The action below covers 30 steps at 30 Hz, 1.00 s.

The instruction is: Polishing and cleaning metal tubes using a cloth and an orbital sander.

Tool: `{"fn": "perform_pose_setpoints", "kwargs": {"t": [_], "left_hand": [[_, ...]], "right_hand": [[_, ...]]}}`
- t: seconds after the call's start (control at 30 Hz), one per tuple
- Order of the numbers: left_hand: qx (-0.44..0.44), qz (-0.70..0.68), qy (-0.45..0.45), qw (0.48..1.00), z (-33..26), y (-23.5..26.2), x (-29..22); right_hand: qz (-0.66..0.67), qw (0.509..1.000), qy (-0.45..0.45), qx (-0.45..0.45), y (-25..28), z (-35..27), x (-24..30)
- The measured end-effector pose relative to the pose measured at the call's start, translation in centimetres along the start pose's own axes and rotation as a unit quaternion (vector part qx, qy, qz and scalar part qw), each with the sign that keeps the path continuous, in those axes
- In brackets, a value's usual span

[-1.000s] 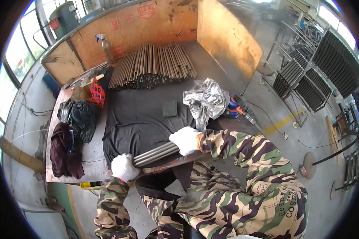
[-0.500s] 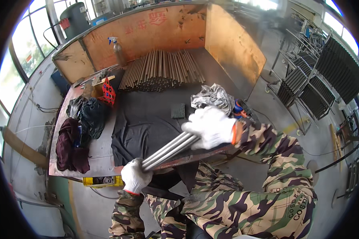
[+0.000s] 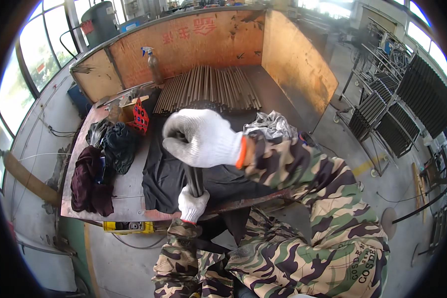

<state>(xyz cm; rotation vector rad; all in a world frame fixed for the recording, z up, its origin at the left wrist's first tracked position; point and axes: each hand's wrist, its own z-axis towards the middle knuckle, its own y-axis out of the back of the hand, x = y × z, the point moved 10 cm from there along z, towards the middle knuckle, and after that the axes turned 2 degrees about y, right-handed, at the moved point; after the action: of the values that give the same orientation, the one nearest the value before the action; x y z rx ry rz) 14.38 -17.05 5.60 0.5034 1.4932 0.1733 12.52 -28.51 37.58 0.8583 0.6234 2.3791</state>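
A small bundle of grey metal tubes stands nearly upright over the front edge of the workbench. My left hand, in a white knitted glove, is closed around its lower end. Higher up, my gloved right hand has its fingers curled round the upper part of the same bundle, hiding the tube ends. Under the tubes, black cloth covers the middle of the bench. Beyond my right hand lies a large pile of brownish metal tubes.
Crumpled grey cloth is partly behind my right forearm. Dark rags, a maroon cloth and a red card are on the left. A spray bottle stands near the orange back panel. Racks stand at right.
The bundle has swung from a slant to nearly upright. My right hand has moved left and up with it, my left hand slightly right and up. The dark square pad is now hidden.
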Motion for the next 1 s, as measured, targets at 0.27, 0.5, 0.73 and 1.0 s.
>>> {"fn": "perform_pose_setpoints", "kwargs": {"t": [0.27, 0.5, 0.73, 1.0], "left_hand": [[-0.031, -0.079, -0.076, 0.993, -0.9, 0.0, -0.1], [-0.015, -0.189, 0.071, 0.979, -5.0, 5.3, -1.1], [0.019, -0.193, 0.08, 0.978, -10.6, 7.9, -4.1], [0.038, -0.282, 0.144, 0.948, -9.7, 3.6, -4.9]], "right_hand": [[0.127, 0.989, 0.045, -0.057, 0.2, 0.0, 2.5], [-0.137, 0.97, -0.199, 0.008, 12.0, -4.7, -17.3], [-0.358, 0.831, -0.318, 0.283, 5.0, -21.3, -31.5], [-0.168, 0.888, -0.42, -0.082, 18.8, -18.0, -26.3]]}}
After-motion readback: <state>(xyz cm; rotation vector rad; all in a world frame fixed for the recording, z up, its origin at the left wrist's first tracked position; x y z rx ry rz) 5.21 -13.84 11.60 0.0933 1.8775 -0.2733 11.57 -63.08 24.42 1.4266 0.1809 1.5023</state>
